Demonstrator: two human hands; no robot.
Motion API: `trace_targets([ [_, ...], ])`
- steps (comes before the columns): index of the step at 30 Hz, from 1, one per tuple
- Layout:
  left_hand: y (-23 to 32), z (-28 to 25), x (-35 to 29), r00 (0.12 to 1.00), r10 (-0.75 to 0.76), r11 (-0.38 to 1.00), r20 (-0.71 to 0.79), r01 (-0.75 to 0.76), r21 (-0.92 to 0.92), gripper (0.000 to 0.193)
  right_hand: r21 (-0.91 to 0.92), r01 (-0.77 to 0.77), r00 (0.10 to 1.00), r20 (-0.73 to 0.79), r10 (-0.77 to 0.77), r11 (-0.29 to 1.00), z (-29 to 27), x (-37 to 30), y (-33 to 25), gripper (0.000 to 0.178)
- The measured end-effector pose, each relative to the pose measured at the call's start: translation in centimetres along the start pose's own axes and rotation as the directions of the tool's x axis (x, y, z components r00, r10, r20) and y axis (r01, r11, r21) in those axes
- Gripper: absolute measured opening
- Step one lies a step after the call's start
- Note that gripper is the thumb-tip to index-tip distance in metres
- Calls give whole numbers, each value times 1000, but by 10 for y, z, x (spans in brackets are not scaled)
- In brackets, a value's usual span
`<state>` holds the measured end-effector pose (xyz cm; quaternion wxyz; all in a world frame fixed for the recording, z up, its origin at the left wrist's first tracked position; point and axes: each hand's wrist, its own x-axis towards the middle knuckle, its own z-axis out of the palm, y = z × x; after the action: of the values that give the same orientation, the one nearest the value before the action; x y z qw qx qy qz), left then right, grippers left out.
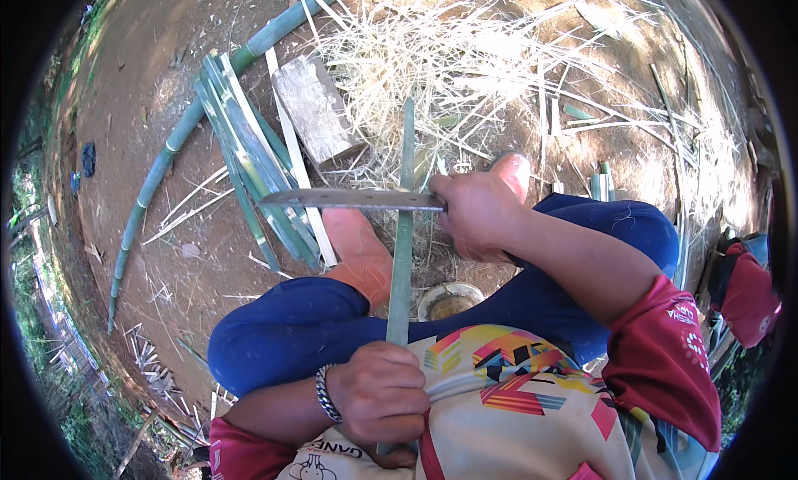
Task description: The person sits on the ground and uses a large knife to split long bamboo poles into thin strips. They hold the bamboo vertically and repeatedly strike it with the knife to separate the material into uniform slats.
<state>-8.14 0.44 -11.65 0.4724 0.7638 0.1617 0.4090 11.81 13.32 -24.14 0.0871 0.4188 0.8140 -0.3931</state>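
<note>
My left hand (pixel 382 394), with a braided bracelet at its wrist, is closed round the lower end of a green bamboo strip (pixel 401 272) close to my shirt. The strip points away from me, past my boots. In my right hand (pixel 478 214) is the handle end of a long knife (pixel 349 199); the handle itself is hidden by my fingers. Its dark blade reaches left and crosses over the strip, but I cannot tell whether the edge touches it.
A wooden block (pixel 316 110) lies beyond my left boot (pixel 357 251), beside split bamboo pieces (pixel 249 160). A long bamboo pole (pixel 174 139) curves along the left. Pale shavings (pixel 416 60) cover the ground ahead. A round container (pixel 450 300) sits between my legs.
</note>
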Motion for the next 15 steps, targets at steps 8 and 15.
trace_targets([
  [8,3,4,-1,999,-30,999,30,30,-22,34,-3,35,999,-17,-35,999,-4,-3,-3,22],
  [15,0,6,1,1000,-12,999,13,12,-34,34,-54,84,994,-67,-88,995,1,-2,2,22],
])
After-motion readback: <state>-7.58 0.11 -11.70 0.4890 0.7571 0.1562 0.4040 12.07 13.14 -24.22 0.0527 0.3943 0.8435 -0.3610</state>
